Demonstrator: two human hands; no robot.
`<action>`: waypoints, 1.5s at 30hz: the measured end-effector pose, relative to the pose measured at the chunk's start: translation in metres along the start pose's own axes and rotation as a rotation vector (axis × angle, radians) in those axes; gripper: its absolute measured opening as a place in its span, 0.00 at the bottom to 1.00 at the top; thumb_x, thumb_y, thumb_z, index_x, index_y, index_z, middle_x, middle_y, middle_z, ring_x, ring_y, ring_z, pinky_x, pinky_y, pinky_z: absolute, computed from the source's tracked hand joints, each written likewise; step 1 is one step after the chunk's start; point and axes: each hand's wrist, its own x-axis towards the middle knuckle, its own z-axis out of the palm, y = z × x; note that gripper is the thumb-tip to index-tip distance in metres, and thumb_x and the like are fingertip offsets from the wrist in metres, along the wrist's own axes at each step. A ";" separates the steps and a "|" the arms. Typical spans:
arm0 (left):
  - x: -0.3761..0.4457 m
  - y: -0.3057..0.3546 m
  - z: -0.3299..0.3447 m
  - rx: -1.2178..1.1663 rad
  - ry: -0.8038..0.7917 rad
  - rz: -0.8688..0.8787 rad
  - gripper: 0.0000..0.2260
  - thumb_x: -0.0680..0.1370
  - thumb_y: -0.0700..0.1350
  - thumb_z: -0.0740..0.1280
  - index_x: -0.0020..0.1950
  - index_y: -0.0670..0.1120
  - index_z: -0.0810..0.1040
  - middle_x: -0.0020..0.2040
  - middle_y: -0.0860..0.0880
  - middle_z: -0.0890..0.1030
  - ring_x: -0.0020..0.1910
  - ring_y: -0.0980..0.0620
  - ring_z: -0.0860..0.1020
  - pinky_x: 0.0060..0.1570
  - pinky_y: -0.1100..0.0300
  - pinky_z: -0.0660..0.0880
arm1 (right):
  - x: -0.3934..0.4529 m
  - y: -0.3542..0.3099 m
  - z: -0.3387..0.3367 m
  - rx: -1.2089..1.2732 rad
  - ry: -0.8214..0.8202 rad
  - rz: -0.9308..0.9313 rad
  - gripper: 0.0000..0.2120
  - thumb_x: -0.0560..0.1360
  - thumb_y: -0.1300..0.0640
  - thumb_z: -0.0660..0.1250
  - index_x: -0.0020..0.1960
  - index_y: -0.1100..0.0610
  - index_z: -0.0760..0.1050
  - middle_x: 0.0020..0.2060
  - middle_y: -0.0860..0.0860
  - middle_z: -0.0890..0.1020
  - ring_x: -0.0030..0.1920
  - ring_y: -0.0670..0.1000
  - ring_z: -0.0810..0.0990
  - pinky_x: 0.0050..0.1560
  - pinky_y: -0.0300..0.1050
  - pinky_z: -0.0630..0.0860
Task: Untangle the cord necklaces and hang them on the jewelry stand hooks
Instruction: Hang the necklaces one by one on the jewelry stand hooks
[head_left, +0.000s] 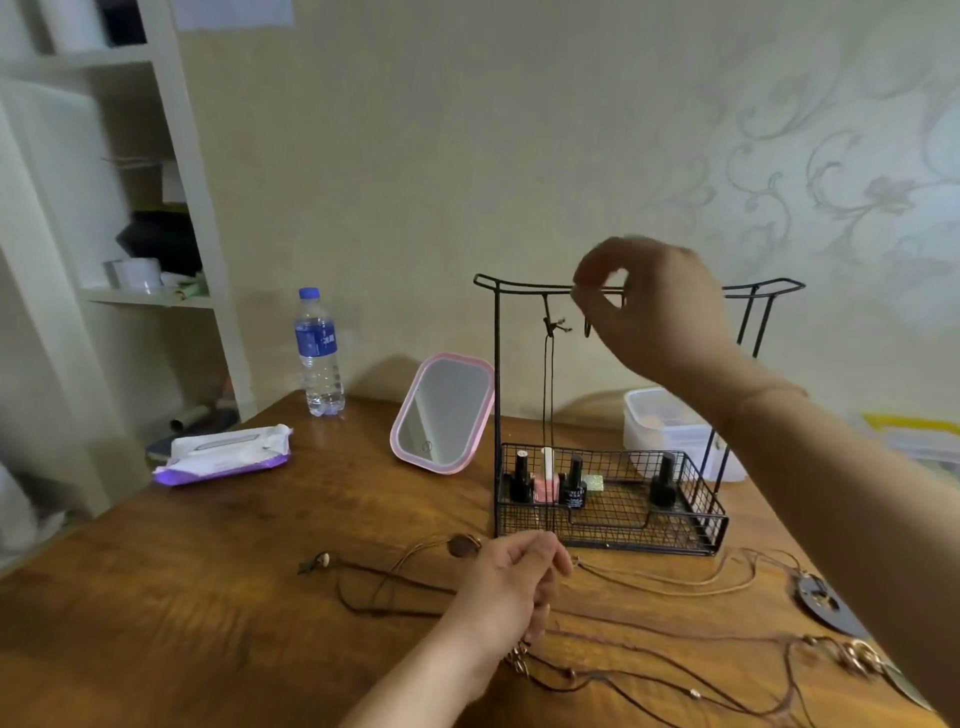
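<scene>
A black wire jewelry stand (496, 364) rises from a mesh basket (613, 525) on the wooden table. A dark cord necklace (548, 389) hangs from a hook on the stand's top bar and runs straight down. My right hand (654, 306) is raised at the top bar, its fingertips pinched together just right of that hook. My left hand (514, 587) is low in front of the basket, closed on the lower end of the hanging cord. Several more cord necklaces (649, 639) with beads and pendants lie tangled across the table.
Nail polish bottles (545, 478) stand in the basket. A pink mirror (441, 413), a water bottle (318, 353) and a wipes pack (223, 454) sit to the left, and a clear plastic tub (660, 421) behind the stand. A dark round pendant (823, 600) lies at the right.
</scene>
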 end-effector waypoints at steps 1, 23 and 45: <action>-0.001 -0.001 0.001 0.009 0.003 -0.005 0.16 0.84 0.49 0.56 0.43 0.44 0.76 0.26 0.54 0.66 0.24 0.55 0.64 0.28 0.60 0.63 | -0.014 0.000 -0.003 0.075 0.011 -0.019 0.03 0.74 0.55 0.67 0.45 0.51 0.80 0.38 0.43 0.81 0.32 0.39 0.74 0.33 0.31 0.67; 0.082 0.050 -0.031 0.923 0.052 0.319 0.08 0.82 0.46 0.63 0.49 0.49 0.82 0.41 0.57 0.79 0.39 0.62 0.75 0.37 0.70 0.65 | -0.065 0.023 0.036 0.862 -0.439 0.493 0.13 0.83 0.58 0.55 0.47 0.62 0.74 0.25 0.52 0.72 0.25 0.50 0.69 0.27 0.40 0.68; 0.079 0.004 -0.035 0.756 0.391 0.226 0.24 0.78 0.36 0.64 0.72 0.50 0.68 0.65 0.50 0.77 0.63 0.53 0.75 0.62 0.61 0.72 | -0.136 0.017 0.109 0.333 -0.716 0.329 0.07 0.77 0.58 0.65 0.54 0.57 0.76 0.47 0.51 0.81 0.46 0.52 0.79 0.45 0.41 0.75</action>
